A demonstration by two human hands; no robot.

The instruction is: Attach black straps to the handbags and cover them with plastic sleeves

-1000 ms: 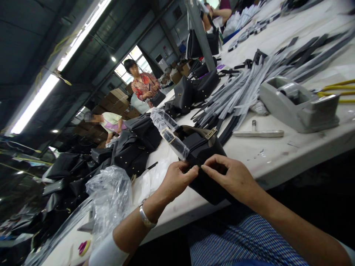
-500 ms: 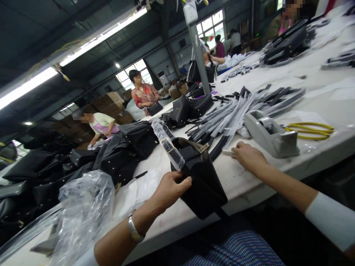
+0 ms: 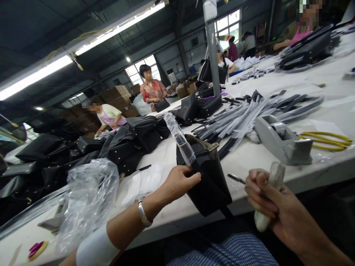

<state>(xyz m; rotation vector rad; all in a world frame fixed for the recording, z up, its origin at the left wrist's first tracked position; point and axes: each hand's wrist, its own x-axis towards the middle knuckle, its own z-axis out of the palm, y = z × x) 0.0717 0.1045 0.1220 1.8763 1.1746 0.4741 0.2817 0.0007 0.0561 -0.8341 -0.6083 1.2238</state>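
Observation:
A black handbag [image 3: 212, 184] with a gold buckle on its rim leans at the table's front edge. My left hand [image 3: 181, 181] pinches the bag's side, at the foot of a strap [image 3: 181, 142] wrapped in clear plastic with its own gold buckle. To the right of the bag, my right hand [image 3: 266, 195] is closed round a T-handled tool [image 3: 276, 177] with a thick whitish handle. Its thin metal shaft [image 3: 235, 178] points left toward the bag without touching it. The shaft's exact tip shape is too small to tell.
A grey tape dispenser [image 3: 288, 144] and yellow-handled tool [image 3: 327, 140] lie on the right. Behind them is a pile of wrapped straps [image 3: 238, 118]. Black bags [image 3: 122, 147] and a crumpled plastic bag [image 3: 88, 188] lie leftward. A metal post [image 3: 213, 55] rises behind; several people work farther back.
My right hand has lifted from the table beside the tape dispenser and come nearer, now gripping the T-handled tool. My left hand keeps its hold on the handbag. The camera view has shifted slightly.

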